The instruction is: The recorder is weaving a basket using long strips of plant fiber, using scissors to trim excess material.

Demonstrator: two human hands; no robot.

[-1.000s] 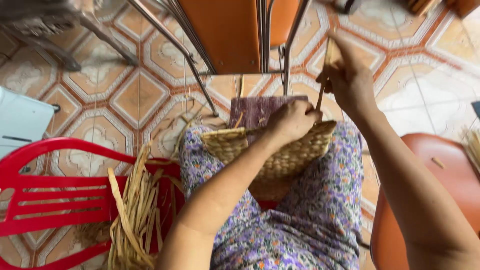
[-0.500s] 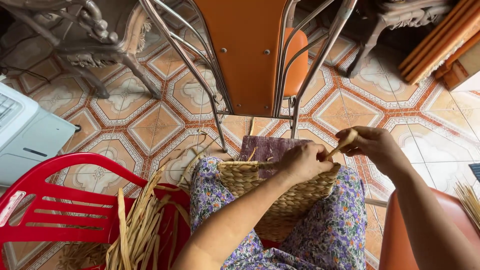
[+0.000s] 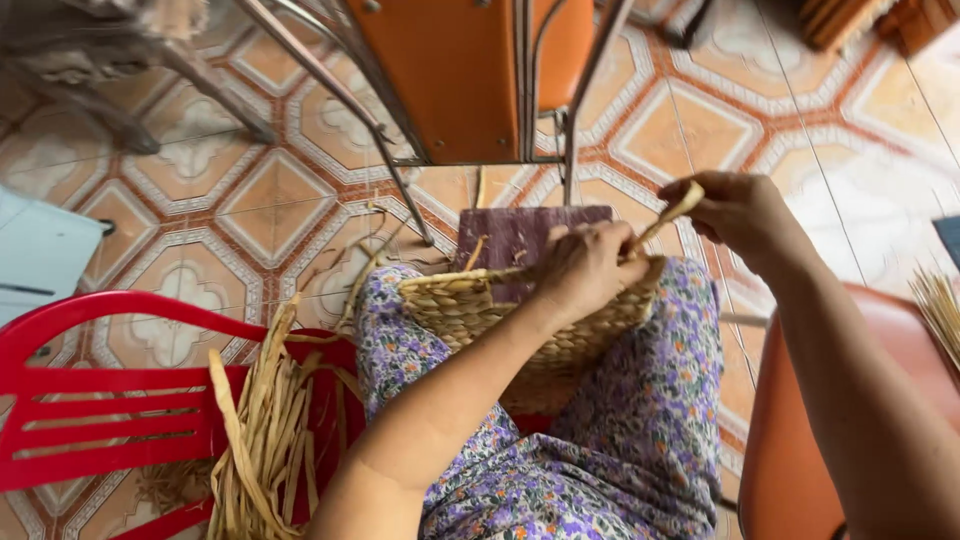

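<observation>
A half-woven straw basket (image 3: 520, 320) rests on the person's lap, on a purple flowered garment (image 3: 600, 450), with its open rim turned away from the body. The left hand (image 3: 585, 268) lies over the far right part of the rim, fingers (image 3: 560, 245) curled together and pressed down on the weave. Just beyond it, the right hand (image 3: 740, 215) holds a pale straw strand (image 3: 668, 215) that runs slanting down to the rim, fingers pinched shut on its upper end. At the person's left stands a red plastic chair (image 3: 90, 400) with a bundle of dried straw strips (image 3: 265, 440) draped on its seat edge. Farther out, on the patterned tile floor (image 3: 240, 220), an orange metal-legged chair (image 3: 470, 70) stands.
</observation>
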